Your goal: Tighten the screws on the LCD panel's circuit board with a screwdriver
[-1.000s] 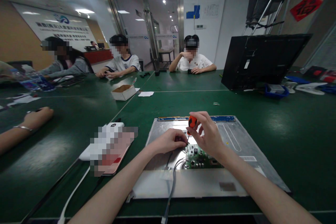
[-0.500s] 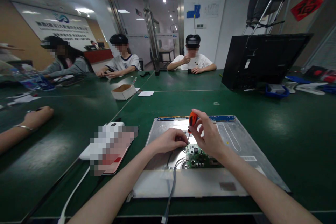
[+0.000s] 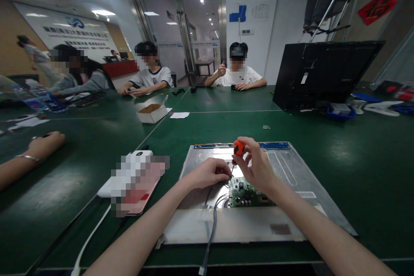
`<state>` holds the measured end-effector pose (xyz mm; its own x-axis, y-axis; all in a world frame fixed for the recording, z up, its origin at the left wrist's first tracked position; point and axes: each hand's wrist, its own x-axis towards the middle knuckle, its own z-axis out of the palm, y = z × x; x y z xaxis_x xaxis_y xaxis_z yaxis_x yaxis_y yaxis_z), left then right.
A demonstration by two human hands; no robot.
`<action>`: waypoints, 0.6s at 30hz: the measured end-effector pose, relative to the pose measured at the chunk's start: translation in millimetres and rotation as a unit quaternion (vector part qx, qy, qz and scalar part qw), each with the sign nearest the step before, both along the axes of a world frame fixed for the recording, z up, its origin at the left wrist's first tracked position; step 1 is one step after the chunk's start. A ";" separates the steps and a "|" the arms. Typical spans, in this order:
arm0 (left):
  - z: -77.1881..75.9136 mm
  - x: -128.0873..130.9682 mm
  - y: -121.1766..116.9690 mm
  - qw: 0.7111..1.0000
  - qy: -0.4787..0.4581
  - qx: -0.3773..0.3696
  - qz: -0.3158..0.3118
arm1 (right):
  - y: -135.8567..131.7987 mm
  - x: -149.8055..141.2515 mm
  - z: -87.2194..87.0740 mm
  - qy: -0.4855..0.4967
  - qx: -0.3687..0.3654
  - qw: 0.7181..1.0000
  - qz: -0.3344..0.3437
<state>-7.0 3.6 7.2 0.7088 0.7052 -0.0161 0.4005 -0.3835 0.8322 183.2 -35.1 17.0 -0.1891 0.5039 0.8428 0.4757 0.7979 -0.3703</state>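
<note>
A metal-backed display panel point(image 3: 291, 168) lies flat on the table before me, with a green circuit board point(image 3: 247, 196) on its middle. My right hand point(image 3: 258, 166) grips the orange and black handle of a screwdriver point(image 3: 239, 147). The screwdriver's shaft points down to the board's upper left corner. Beside that tip my left hand point(image 3: 210, 173) is closed, thumb and fingers pinched together; what they hold, if anything, is too small to make out. A grey cable point(image 3: 214, 224) runs from the board's left side toward the table's front edge.
Left of the panel lie a white phone point(image 3: 142, 155) and a pink phone point(image 3: 142, 205) with cables. A co-worker's hand point(image 3: 48, 144) rests farther left. Beyond stand a small open box point(image 3: 152, 114) and a black monitor point(image 3: 330, 75). Several people sit around the green table point(image 3: 226, 123).
The screwdriver's handle has tilted slightly, and my right fingers have shifted a little on it. My left hand stays put. Across the table, a co-worker's raised hand has moved left.
</note>
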 end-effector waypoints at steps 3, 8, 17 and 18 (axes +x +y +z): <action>-2.3 -0.2 1.2 1.000 -0.007 0.002 -0.006 | -1.2 0.7 2.5 -0.021 0.001 1.000 -0.004; -2.2 -0.4 0.7 1.000 -0.009 0.002 -0.002 | -1.4 1.0 2.3 -0.018 -0.010 1.000 0.004; 2.0 -0.5 -0.3 1.000 0.012 0.018 -0.005 | -1.4 0.0 4.3 0.028 0.003 1.000 0.008; 1.7 -0.6 -0.1 1.000 0.011 0.024 -0.008 | -2.1 0.0 5.1 0.019 0.002 1.000 0.005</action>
